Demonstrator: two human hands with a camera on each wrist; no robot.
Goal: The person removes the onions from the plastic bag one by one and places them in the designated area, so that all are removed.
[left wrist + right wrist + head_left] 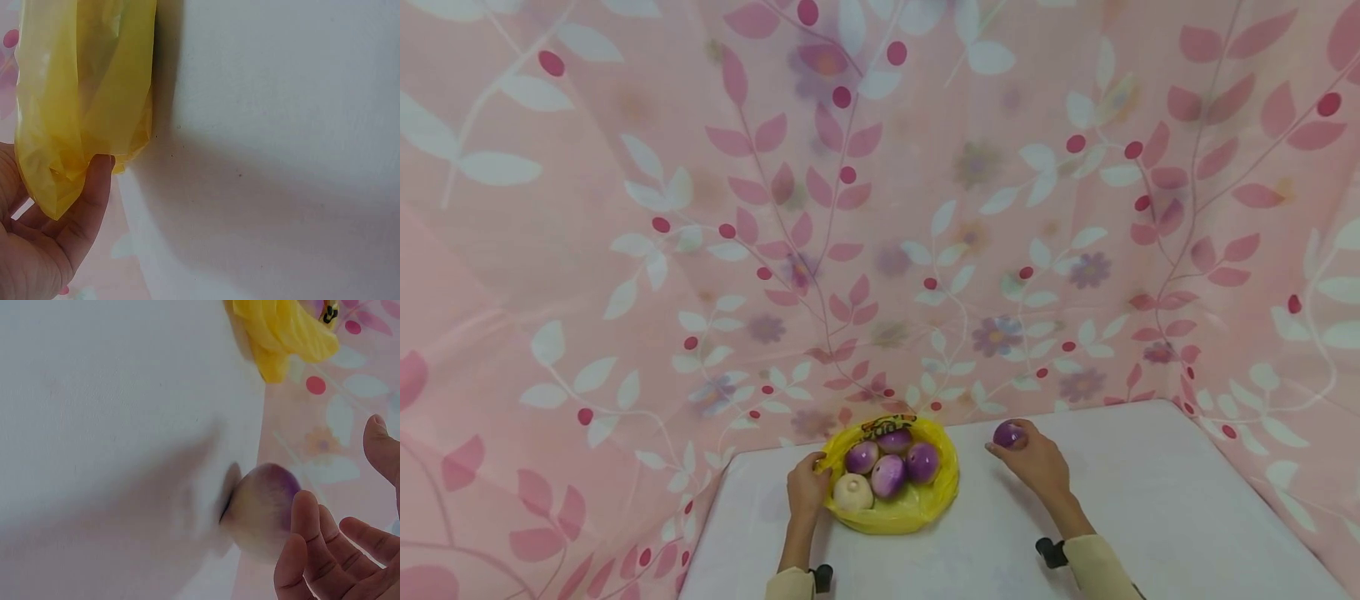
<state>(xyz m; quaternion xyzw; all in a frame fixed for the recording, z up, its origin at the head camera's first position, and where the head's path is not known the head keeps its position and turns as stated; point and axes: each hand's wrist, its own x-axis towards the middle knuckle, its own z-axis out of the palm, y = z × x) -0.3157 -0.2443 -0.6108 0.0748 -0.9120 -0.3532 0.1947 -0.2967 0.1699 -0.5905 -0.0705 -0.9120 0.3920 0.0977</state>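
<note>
A yellow plastic bag (891, 522) with a rolled-down rim stands on the white table, holding several purple-and-white turnips (889, 475). One turnip (853, 493) in it shows its pale side up. At the bag's left side my left hand (807, 492) grips the plastic, with a finger bent against it in the left wrist view. To the right of the bag, a single turnip (256, 512) rests on the table near the back edge. My right hand (1045, 465) is at this turnip, its fingertips beside the purple side and its thumb held apart in the right wrist view.
The white table (970, 558) ends just behind the bag and the single turnip. A pink curtain (880, 250) with leaves and flowers hangs right behind the table and along both sides. Dark straps (1051, 552) sit at both wrists.
</note>
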